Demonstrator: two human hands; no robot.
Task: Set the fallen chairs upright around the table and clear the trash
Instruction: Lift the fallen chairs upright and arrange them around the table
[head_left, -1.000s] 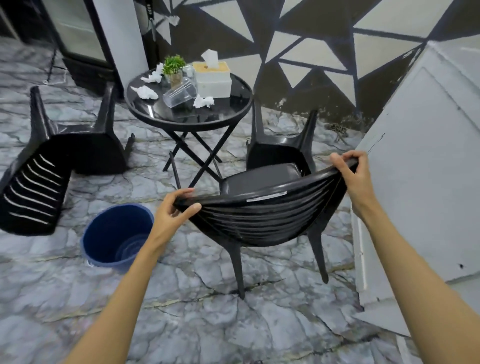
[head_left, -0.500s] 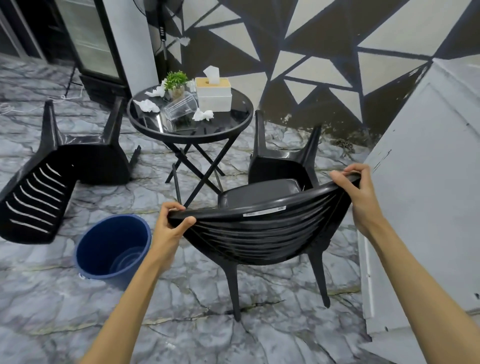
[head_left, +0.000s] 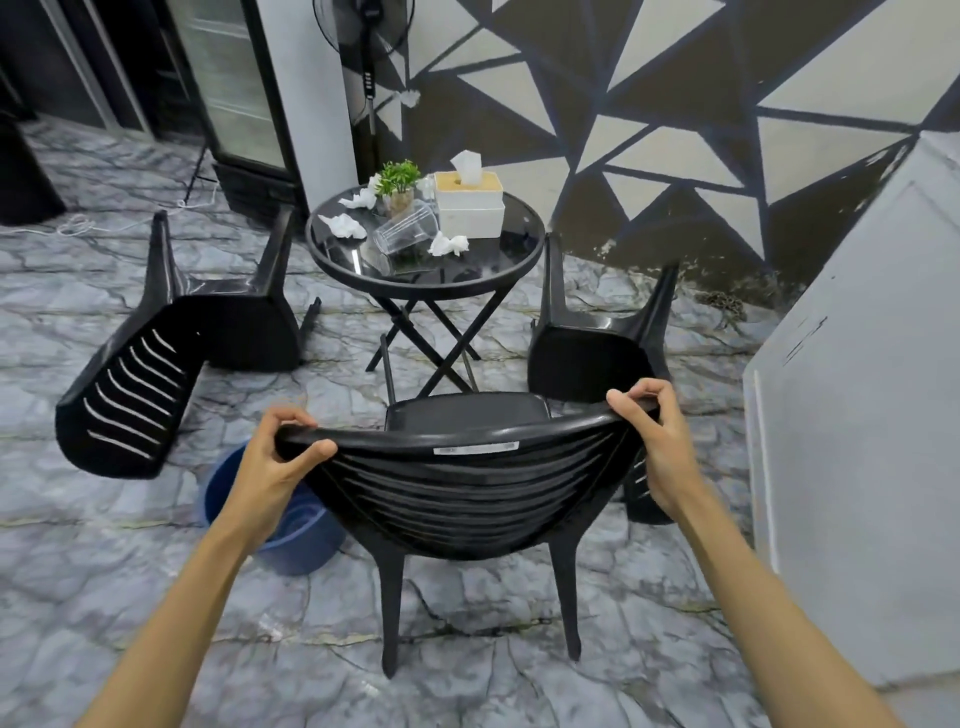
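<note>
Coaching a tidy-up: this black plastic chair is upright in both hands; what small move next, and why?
Probably slide the black plastic chair toward the round black glass table: it stands upright facing it, floor shows between them, and the left hand and right hand grip its backrest.

We found one black chair standing upright, its seat facing the round tabletop. The left hand and right hand each gripped one end of its top rail. A left overturned chair and a right overturned chair flanked the table. The tabletop carried a tipped clear cup, crumpled tissues, a tissue box and a small plant. A blue bin stood just beside the upright chair.
</note>
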